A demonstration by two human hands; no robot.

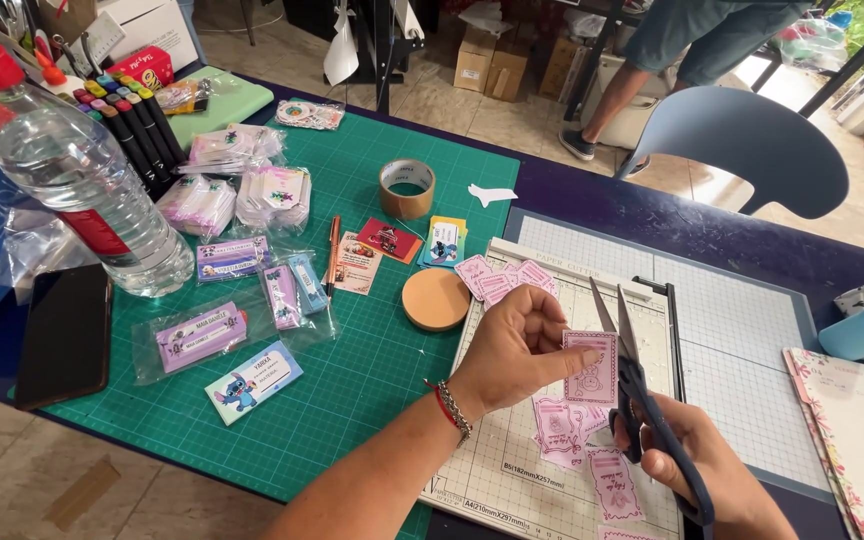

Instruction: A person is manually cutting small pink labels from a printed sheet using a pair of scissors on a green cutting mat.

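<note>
Between the fingers (542, 318) of the left hand (512, 345) sits a small pink printed card (592, 367), pinched at its left edge so that its right side stands free. The grip is narrow, thumb under and fingertips over, which keeps the card stiff and turned toward the blades. The right hand (697, 465) is closed through the dark blue handles of a pair of scissors (627, 375), whose blades are parted in a slim V and rise along the card's right edge, seemingly lined up with its printed border.

Both hands hover just above a paper trimmer board (742, 330) with a ruled grid. More pink cards (577, 440) lie loose on it beneath the hands, and a fan of others (502, 278) rests near its top left corner, close enough to reach.

Further left, a green cutting mat (352, 390) covers the surface. It carries a round cork coaster (435, 298), a roll of brown tape (407, 188), bagged name labels (202, 335), and a row of markers (132, 125). A clear water bottle (77, 175) and a black phone (64, 335) sit at the far left, well apart from the cutting. A blue chair (752, 140) stands beyond the surface.
</note>
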